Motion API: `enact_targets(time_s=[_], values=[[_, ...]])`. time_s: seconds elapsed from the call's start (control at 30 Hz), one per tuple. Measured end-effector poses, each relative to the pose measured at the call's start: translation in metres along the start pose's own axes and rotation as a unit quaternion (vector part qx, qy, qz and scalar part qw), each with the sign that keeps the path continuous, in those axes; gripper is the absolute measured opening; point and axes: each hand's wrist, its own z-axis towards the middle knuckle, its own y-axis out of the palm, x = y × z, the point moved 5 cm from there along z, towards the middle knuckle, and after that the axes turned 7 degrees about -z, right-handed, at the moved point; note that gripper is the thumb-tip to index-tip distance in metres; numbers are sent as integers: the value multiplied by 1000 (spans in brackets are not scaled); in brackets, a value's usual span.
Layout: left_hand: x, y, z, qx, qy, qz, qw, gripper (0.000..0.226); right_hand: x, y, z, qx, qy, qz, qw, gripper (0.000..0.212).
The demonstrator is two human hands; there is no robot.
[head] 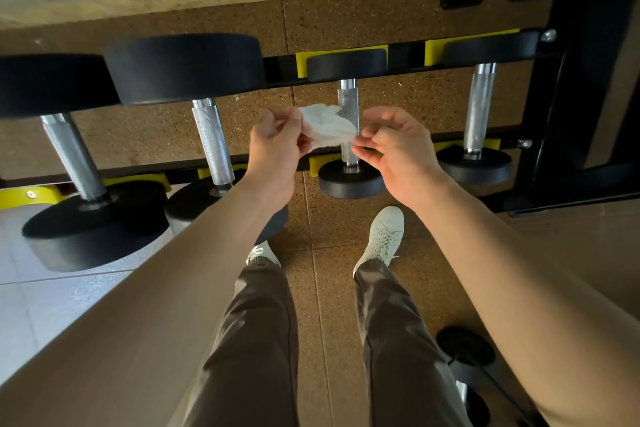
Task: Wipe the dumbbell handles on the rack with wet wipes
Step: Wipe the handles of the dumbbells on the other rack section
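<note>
While between both hands, one wipe; on rack, four dumbbells.

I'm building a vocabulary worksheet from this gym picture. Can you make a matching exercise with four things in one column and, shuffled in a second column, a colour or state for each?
Things
1. wet wipe
2. dumbbell handle
3. dumbbell head
4. rack cradle

Colour or state
A. yellow
B. pinched between the left hand and the right hand
C. black
D. silver, knurled

Pairs: 1-B, 2-D, 3-C, 4-A
</note>
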Motion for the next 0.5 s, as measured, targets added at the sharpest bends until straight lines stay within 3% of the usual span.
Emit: enact_targets(time_s=[0.07,0.1,0.17,0.23,0.3,0.37,0.5], values=[[5,-4,1,-25,9,23,999,25,-4,-2,-2,-13,-9,-24,1000,34],[8,-5,1,-49,14,42,998,29,-7,-2,-3,-21,-31,-89,995,34],[13,-3,-1,-98,23,82,992,34,-15,7,-9,-40,-105,-276,955,47],[19,1,-4,-136,35,110,984,33,-22,26,-14,-67,-194,-387,899,55],[26,3,-6,-155,44,117,980,27,-23,41,-15,-87,-245,-428,866,37],[31,3,-4,-163,65,132,976,19,-23,45,-12,-88,-247,-429,864,15],[26,8,2,-214,83,284,931,25,-23,31,-6,-96,-187,-342,916,13]])
